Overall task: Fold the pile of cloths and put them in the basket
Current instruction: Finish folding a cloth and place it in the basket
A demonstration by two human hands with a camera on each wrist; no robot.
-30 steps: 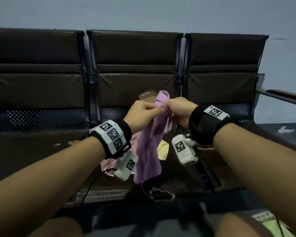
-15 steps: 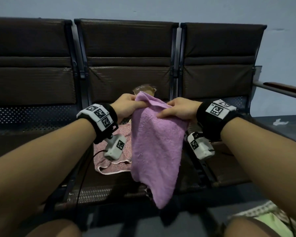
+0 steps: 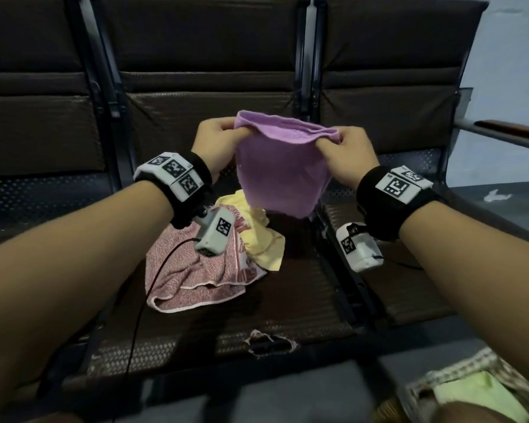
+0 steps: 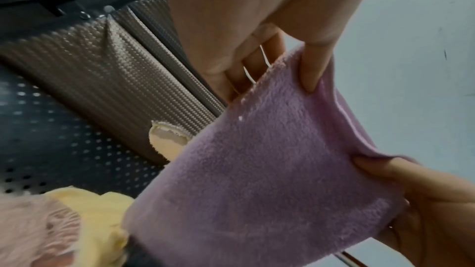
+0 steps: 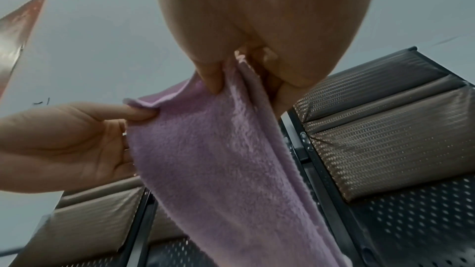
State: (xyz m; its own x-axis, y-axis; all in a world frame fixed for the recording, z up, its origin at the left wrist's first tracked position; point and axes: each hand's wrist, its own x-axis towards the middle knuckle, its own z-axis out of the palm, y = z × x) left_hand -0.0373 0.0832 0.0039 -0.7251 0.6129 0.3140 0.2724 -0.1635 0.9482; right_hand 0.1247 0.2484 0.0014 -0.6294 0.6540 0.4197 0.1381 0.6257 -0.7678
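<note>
A purple cloth [image 3: 283, 169] hangs doubled over in the air above the middle seat. My left hand [image 3: 223, 138] pinches its upper left corner and my right hand [image 3: 336, 145] pinches its upper right corner, so the top edge sags between them. The left wrist view has the purple cloth [image 4: 270, 170] with my left hand [image 4: 295, 68] at its top and my right hand [image 4: 385, 170] at its far corner. Seen from the right wrist, the purple cloth [image 5: 218, 159] drops from my right hand [image 5: 231, 74]. A pink patterned cloth [image 3: 193, 270] and a yellow cloth [image 3: 261, 236] lie crumpled on the seat below.
A row of dark padded seats [image 3: 287, 303] with backrests fills the view; the middle seat's front edge has a tear [image 3: 269, 345]. A woven basket [image 3: 458, 374] holding a light green cloth [image 3: 471, 395] sits on the floor at the lower right. A wooden armrest [image 3: 513, 132] juts out at the right.
The purple cloth went from a bunched strip held by both hands close together to a spread, doubled sheet. My hands moved apart to its top corners and rose; the view tilted down.
</note>
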